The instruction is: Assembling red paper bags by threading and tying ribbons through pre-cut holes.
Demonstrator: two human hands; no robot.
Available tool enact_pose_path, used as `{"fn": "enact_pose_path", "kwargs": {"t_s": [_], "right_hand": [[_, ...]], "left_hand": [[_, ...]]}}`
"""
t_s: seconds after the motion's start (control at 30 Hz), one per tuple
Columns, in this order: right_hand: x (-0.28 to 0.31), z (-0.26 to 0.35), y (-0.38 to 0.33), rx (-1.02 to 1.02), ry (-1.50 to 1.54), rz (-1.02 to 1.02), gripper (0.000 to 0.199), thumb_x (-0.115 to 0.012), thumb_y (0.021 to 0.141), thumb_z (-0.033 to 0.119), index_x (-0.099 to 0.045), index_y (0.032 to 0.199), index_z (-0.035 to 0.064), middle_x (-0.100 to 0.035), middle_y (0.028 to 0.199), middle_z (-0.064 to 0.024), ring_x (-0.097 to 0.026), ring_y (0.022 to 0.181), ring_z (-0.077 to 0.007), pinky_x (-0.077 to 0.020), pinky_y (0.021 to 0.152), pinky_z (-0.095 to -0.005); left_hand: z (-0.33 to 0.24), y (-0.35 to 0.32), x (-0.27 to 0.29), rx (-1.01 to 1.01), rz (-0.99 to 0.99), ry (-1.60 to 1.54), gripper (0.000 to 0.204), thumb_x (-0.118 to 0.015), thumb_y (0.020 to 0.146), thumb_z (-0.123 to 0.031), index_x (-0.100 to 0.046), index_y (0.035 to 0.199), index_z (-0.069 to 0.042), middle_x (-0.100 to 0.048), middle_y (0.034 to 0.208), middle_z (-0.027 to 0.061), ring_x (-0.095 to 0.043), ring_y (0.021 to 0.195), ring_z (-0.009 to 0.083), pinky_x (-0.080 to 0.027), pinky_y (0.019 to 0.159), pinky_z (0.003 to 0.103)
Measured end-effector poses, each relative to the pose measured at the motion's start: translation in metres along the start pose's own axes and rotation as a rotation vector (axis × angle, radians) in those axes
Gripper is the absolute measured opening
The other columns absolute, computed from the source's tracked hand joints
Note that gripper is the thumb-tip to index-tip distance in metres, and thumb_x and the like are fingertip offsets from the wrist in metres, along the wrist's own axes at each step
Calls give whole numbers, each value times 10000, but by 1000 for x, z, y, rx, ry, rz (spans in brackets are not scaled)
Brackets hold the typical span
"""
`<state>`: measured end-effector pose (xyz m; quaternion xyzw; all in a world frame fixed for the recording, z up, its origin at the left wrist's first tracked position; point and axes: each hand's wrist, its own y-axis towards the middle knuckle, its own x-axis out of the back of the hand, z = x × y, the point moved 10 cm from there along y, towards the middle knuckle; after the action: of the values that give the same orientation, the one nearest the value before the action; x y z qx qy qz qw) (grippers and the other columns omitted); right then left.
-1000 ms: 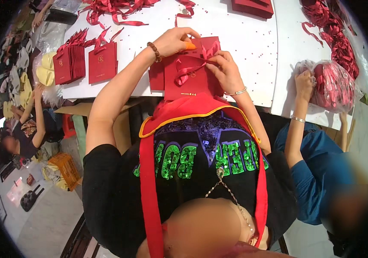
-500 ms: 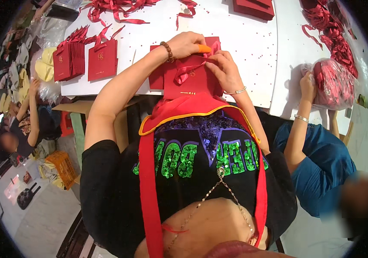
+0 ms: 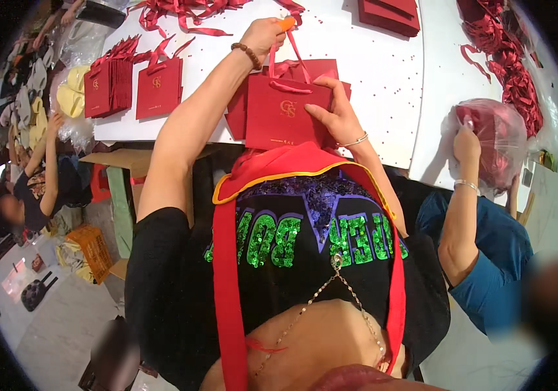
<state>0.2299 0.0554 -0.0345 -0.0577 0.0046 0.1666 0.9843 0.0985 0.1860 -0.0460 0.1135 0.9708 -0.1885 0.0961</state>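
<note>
Near the table's front edge, a red paper gift bag (image 3: pixel 272 120) lies with its printed side up, over other red bags (image 3: pixel 236 117). My left hand (image 3: pixel 267 34), an orange cover on one finger, is closed beyond the bag's top edge and holds a red ribbon (image 3: pixel 296 47) drawn taut from the bag. A shorter ribbon loop (image 3: pixel 290 86) lies across the bag's upper front. At the bag's right side, my right hand (image 3: pixel 336 116) grips it, with the thumb on the front face and a finger at the top edge.
Standing red bags (image 3: pixel 108 91) and another small group (image 3: pixel 159 88) are at the left. Loose red ribbons (image 3: pixel 194 16) and stacked red bags (image 3: pixel 389 16) lie farther back. On the right, a co-worker's hand (image 3: pixel 466 143) handles a clear plastic sack (image 3: pixel 497 140) of red items.
My left hand has moved up and away, pulling the ribbon out straight. My right hand has gone from the ribbon to the bag's right side. The co-worker's sack has shifted slightly.
</note>
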Motion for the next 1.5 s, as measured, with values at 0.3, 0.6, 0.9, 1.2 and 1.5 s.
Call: {"fn": "enact_pose_path", "kwargs": {"t_s": [0.3,0.6,0.9,1.2,1.5], "right_hand": [[22,4,-2,65,265,-177,439,-594,783,-14,-381,1160,56,-466,1132,-76,-480,1029,-156,-422,874,-289],[30,-4,13,-34,272,-383,220,-694,744,90,-525,873,34,-575,868,-51,-522,800,-103,-438,712,-225],[66,32,4,197,359,-607,185,-647,776,30,-504,888,66,-587,897,-71,-559,793,-120,-465,704,-228],[9,57,32,186,450,-271,613,-543,853,78,-127,1302,94,-432,1177,-170,-570,886,-205,-477,754,-275],[-57,54,23,495,-999,23,474,-677,704,338,-545,1124,161,-426,1231,-126,-382,1139,-313,-313,931,-425]], "left_hand": [[-1,-54,48,53,-136,248,384,-427,899,-414,-544,1073,-93,-601,813,-8,-508,686,41,-399,595,184],[8,-97,4,-185,-101,41,331,-438,918,-272,-559,1053,4,-588,1013,54,-537,919,89,-418,787,201],[4,-144,-4,-323,-409,527,451,-596,801,-192,-422,1177,-12,-558,1073,177,-551,976,308,-444,801,364],[-41,-154,72,-383,-620,218,375,-661,758,-53,-512,1103,-42,-573,914,27,-526,796,96,-446,727,210],[-24,-227,316,-481,-1106,1002,316,-606,798,-155,-557,1109,-130,-589,721,74,-595,775,208,-466,699,344]]}}
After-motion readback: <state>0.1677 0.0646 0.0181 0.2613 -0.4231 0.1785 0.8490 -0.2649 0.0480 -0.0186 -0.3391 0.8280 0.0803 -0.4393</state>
